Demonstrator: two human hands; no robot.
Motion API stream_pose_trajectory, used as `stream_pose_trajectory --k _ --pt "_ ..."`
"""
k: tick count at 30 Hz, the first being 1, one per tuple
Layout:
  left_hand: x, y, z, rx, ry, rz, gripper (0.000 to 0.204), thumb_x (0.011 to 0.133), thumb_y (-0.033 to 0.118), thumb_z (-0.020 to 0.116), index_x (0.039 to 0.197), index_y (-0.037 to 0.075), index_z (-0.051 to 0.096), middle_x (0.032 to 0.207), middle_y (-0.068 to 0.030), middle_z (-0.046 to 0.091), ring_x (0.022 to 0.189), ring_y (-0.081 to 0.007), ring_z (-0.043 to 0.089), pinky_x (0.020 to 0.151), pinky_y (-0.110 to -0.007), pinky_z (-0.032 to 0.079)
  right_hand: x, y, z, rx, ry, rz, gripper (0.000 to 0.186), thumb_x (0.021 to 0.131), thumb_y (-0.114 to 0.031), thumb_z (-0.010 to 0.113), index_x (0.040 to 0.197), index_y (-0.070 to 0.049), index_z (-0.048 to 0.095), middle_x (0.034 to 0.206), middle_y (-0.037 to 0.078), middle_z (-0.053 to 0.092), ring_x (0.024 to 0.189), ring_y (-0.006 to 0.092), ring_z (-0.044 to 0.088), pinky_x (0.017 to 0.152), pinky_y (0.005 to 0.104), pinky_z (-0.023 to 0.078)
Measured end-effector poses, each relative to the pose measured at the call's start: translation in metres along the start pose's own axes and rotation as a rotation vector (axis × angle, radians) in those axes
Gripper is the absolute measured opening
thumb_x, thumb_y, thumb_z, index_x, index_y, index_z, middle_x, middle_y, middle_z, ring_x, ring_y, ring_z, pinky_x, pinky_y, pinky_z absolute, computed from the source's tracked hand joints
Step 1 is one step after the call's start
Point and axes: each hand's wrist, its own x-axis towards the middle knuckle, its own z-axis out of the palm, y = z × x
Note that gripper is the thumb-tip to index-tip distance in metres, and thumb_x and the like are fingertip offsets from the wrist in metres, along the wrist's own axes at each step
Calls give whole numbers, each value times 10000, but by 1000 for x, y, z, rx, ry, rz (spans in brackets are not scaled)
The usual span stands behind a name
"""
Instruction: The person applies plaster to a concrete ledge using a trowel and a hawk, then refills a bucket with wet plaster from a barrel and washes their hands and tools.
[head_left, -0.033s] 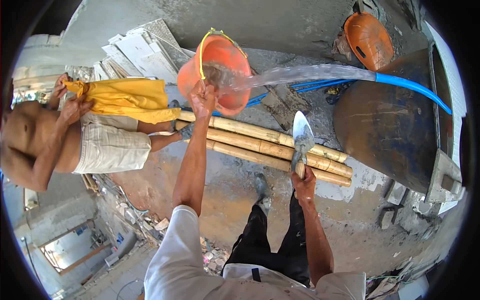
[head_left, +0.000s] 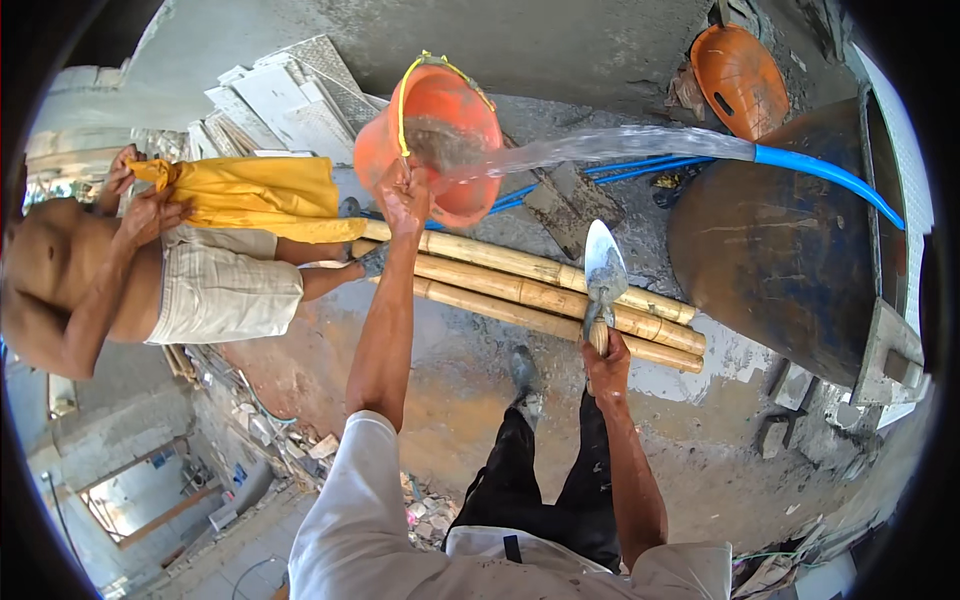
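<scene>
My left hand (head_left: 403,198) is closed on the near edge of a red bucket (head_left: 375,150), where its yellow handle (head_left: 402,110) comes down. The bucket tilts so that I look into its mouth. Water (head_left: 610,145) shoots leftward from a blue hose (head_left: 830,175) into it, and murky grey liquid shows inside. In my right hand (head_left: 606,370) is a trowel, gripped by its wooden handle. The metal trowel blade (head_left: 604,262) points away from me and carries grey smears of mortar. Below the blade lie several bamboo poles (head_left: 520,290).
A large rusty drum (head_left: 780,240) stands at right, with an orange hard hat (head_left: 740,80) beyond it. Left, another person (head_left: 225,285) holds yellow cloth (head_left: 255,195). White panels (head_left: 290,100) lean at the back wall. Rubble (head_left: 290,450) lies lower left, blocks (head_left: 790,385) lower right.
</scene>
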Motion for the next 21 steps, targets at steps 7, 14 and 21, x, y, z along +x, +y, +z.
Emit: stream_pose_trajectory --k 7,14,21 --pt "1 31 -27 495 121 584 189 689 -21 522 577 7 372 468 -137 331 392 -266 391 416 -350 319 28 -43 114 576 -229 307 386 805 -42 619 1056 -63 326 894 130 542 615 180 591 430 296 485" --pt "46 -20 -39 263 237 -50 256 733 22 573 534 40 413 471 -84 497 397 -206 433 418 -343 336 77 -65 203 824 -268 547 451 827 -102 648 1108 -48 300 994 167 518 670 262 614 434 319 490" --pt "-2 -109 20 -852 596 -977 169 901 166 457 916 -1 476 774 -179 595 682 -261 610 585 -392 533 170 -105 229 1144 -141 548 152 909 -187 536 960 -75 448 780 73 501 578 188 520 455 337 481"
